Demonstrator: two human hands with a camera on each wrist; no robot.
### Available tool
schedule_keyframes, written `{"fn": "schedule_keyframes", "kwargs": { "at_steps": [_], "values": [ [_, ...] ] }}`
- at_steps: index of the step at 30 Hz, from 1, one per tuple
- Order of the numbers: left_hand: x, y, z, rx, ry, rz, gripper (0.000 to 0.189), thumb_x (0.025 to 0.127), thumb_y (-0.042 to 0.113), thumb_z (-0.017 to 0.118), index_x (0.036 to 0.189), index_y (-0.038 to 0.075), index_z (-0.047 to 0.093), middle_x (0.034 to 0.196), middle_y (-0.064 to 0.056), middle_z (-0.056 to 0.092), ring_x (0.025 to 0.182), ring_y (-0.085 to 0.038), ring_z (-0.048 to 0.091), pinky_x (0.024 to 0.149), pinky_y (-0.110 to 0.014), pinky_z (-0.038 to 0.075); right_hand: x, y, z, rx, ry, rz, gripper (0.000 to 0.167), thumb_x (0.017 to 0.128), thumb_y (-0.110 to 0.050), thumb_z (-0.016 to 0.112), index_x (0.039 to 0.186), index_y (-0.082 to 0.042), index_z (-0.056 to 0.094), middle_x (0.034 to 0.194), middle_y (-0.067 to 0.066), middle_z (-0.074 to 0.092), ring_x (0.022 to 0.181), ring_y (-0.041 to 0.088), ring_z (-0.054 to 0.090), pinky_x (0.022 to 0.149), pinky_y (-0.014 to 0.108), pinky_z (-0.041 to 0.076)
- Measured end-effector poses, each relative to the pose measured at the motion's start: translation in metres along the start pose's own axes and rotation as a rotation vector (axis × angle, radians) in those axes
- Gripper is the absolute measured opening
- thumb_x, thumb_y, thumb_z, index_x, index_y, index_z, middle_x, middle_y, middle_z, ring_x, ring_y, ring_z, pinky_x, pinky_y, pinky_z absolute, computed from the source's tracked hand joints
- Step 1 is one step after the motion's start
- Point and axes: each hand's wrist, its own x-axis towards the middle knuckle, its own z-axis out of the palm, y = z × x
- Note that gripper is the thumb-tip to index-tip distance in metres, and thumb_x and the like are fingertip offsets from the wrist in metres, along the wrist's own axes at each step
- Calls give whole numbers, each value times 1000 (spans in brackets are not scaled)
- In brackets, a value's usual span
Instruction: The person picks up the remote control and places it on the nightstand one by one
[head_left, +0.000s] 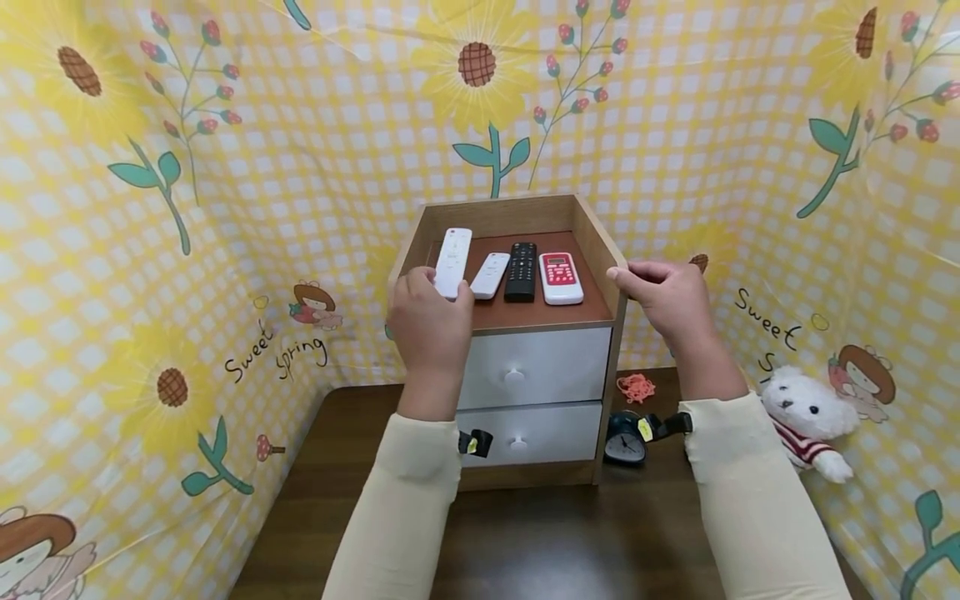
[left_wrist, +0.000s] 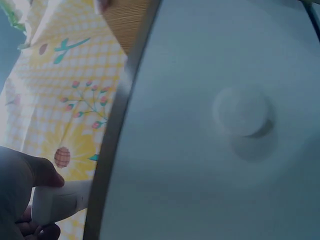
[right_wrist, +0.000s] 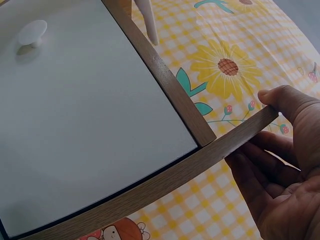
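My left hand (head_left: 432, 323) grips the lower end of a long white remote control (head_left: 454, 260), tilted up over the left part of the cabinet's top tray. In the left wrist view that remote (left_wrist: 60, 201) sits between thumb and fingers. With thumb and fingers my right hand (head_left: 667, 298) pinches the upper front edge of the cabinet's right side panel (right_wrist: 240, 131). On the brown tray floor (head_left: 540, 315) lie a smaller white remote (head_left: 491, 276), a black remote (head_left: 521, 272) and a white remote with a red face (head_left: 560, 278), side by side.
The wooden cabinet has two white drawers (head_left: 555, 360) with round knobs, both closed. To its right are a dark alarm clock (head_left: 626, 439), an orange tangle of string (head_left: 636, 387) and a white teddy bear (head_left: 808, 408). A patterned cloth (head_left: 300, 208) hangs around the brown table (head_left: 345, 467).
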Motion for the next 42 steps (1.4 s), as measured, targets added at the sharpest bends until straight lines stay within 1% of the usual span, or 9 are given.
{"fn": "schedule_keyframes", "kwargs": {
  "at_steps": [3, 7, 13, 16, 21, 25, 30, 37, 42],
  "values": [
    [-9, -4, 7, 49, -19, 7, 38, 96, 24, 82, 118, -5, 69, 112, -24, 73, 107, -42, 69, 98, -53, 56, 0, 0, 0, -3, 4, -1, 62, 96, -49, 82, 139, -5, 75, 142, 16, 70, 112, 13, 69, 108, 40, 52],
    [-17, -8, 14, 119, -28, 10, 37, 99, 24, 80, 119, -5, 68, 111, -23, 73, 105, -41, 68, 99, -51, 55, 1, 1, 0, -1, 0, -2, 62, 96, -49, 82, 139, -5, 75, 143, 16, 70, 115, 16, 69, 112, 43, 53],
    [-22, -12, 21, 195, 1, 18, 34, 99, 24, 80, 115, -3, 68, 107, -22, 72, 100, -40, 68, 91, -49, 58, 1, 1, 0, -3, 3, -12, 61, 96, -48, 82, 139, -4, 75, 144, 16, 70, 118, 19, 69, 113, 44, 53],
    [-22, -14, 23, 221, 0, 18, 32, 99, 25, 80, 111, -2, 68, 104, -21, 72, 96, -38, 68, 87, -48, 58, 0, 0, 0, -2, 6, -12, 61, 96, -47, 82, 139, -4, 74, 143, 17, 71, 117, 19, 69, 113, 44, 52],
    [-19, -13, 25, 247, -29, -7, 32, 98, 26, 80, 108, -2, 68, 101, -20, 71, 93, -38, 68, 85, -49, 58, -1, -1, -1, -5, 3, -5, 63, 96, -48, 82, 140, -4, 73, 143, 19, 71, 117, 18, 69, 114, 45, 52],
    [-16, -11, 24, 261, -64, -29, 37, 98, 28, 81, 110, -4, 67, 103, -21, 71, 95, -39, 69, 86, -50, 59, -1, -1, -1, -3, 5, -2, 63, 96, -48, 83, 141, -4, 73, 142, 19, 72, 116, 17, 69, 113, 44, 52],
    [-17, -11, 23, 269, -93, -50, 40, 99, 31, 80, 113, -4, 67, 105, -20, 72, 98, -37, 70, 88, -49, 60, -1, 0, 0, -10, -1, -5, 64, 96, -49, 82, 140, -4, 73, 144, 18, 70, 120, 22, 68, 115, 46, 51],
    [-18, -12, 24, 284, -83, -28, 43, 100, 35, 79, 114, -3, 67, 104, -20, 71, 96, -37, 70, 86, -48, 61, -2, 1, -1, 4, -11, -8, 64, 97, -48, 82, 141, -3, 73, 146, 19, 69, 128, 28, 67, 119, 49, 49],
    [-21, -13, 23, 278, -74, -5, 48, 99, 39, 80, 117, -4, 66, 108, -21, 72, 99, -37, 69, 88, -48, 59, -1, 0, -1, 9, -15, -12, 64, 97, -47, 82, 142, -3, 72, 147, 19, 68, 130, 30, 67, 120, 49, 49]
  ]
}}
